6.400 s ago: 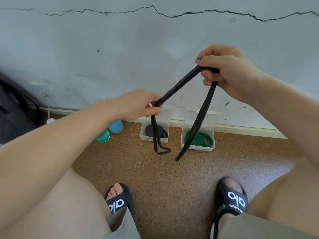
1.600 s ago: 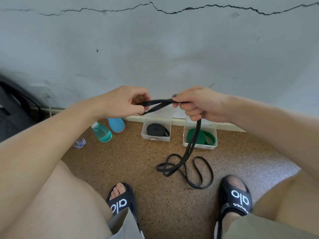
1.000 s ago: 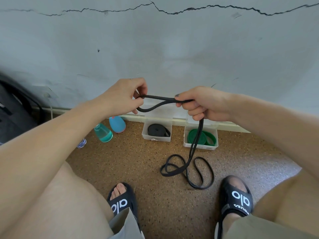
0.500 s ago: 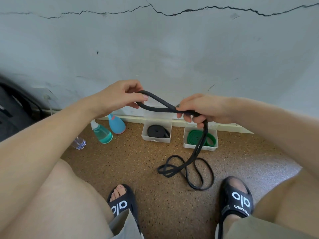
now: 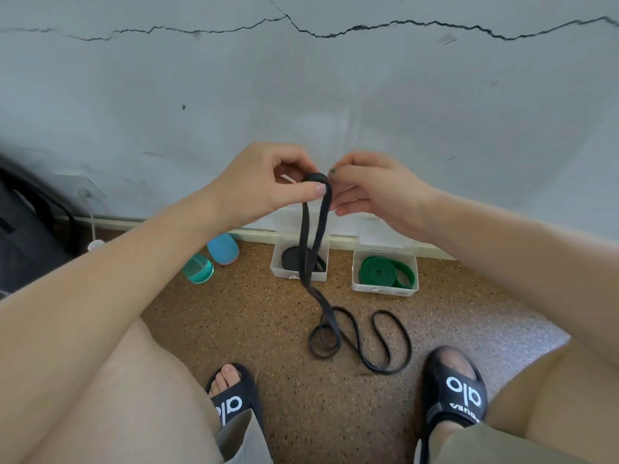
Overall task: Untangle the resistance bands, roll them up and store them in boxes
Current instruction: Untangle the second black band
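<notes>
A long black resistance band (image 5: 313, 236) hangs from my hands, and its lower part lies in loose loops on the floor (image 5: 361, 339). My left hand (image 5: 264, 185) pinches the folded top end, which forms a small tight curl between thumb and fingers. My right hand (image 5: 371, 189) touches the same curl from the right, fingers partly spread. Behind them, two white boxes stand against the wall: the left box (image 5: 278, 272) holds a rolled black band, the right box (image 5: 385, 288) holds a rolled green band (image 5: 376, 271).
A teal spray bottle (image 5: 199, 269) and a blue rounded object (image 5: 222, 249) stand left of the boxes. A dark bag (image 5: 23, 229) sits at the far left. My sandalled feet (image 5: 455, 393) rest on the speckled brown floor. A cracked grey wall rises behind.
My hands have come together from holding a wide loop apart. The top end of the black band is now folded into a small curl, and the band hangs more to the left, over the left box.
</notes>
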Motion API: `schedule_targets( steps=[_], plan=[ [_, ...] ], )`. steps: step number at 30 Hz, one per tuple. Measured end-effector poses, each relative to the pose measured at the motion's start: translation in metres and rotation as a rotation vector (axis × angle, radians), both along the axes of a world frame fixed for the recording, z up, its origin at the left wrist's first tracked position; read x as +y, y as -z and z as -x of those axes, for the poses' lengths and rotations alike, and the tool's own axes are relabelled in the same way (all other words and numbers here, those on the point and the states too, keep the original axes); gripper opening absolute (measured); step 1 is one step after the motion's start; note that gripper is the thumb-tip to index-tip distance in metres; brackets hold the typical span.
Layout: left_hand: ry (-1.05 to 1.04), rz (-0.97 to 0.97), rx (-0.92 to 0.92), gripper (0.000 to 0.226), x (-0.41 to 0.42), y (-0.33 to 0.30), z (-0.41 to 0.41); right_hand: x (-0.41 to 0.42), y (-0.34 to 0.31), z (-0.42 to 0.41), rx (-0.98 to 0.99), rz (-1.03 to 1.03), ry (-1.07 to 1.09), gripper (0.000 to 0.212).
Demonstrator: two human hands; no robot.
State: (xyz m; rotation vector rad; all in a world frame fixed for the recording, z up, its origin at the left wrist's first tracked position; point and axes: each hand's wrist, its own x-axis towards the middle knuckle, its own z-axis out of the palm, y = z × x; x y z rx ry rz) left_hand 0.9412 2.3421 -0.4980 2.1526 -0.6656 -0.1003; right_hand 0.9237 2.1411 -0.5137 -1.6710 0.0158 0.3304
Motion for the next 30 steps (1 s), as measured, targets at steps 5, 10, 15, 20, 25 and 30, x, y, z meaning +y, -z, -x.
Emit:
schedule_targets(
  steps=[5, 10, 15, 20, 25, 30],
  plan=[
    [-0.009, -0.048, -0.097, 0.017, -0.008, 0.006, -0.002, 0.009, -0.006, 0.01, 0.067, -0.158, -0.002, 0.012],
    [-0.024, -0.059, -0.15, 0.019, -0.015, 0.012, -0.004, 0.006, -0.006, 0.011, 0.053, -0.136, 0.046, 0.028],
    [-0.009, -0.086, -0.186, 0.019, -0.018, 0.014, -0.003, 0.004, -0.006, 0.012, 0.027, -0.095, 0.066, 0.017],
    [-0.008, -0.08, -0.113, 0.024, -0.016, 0.013, -0.004, 0.001, -0.01, 0.009, 0.013, -0.089, 0.106, 0.012],
    [-0.01, -0.082, -0.063, 0.014, -0.014, 0.01, -0.007, -0.001, -0.012, 0.008, 0.012, -0.102, 0.135, 0.013],
    [-0.001, -0.094, -0.073, 0.016, -0.015, 0.011, -0.007, -0.003, -0.011, 0.006, 0.034, -0.131, 0.138, 0.01]
  ],
)
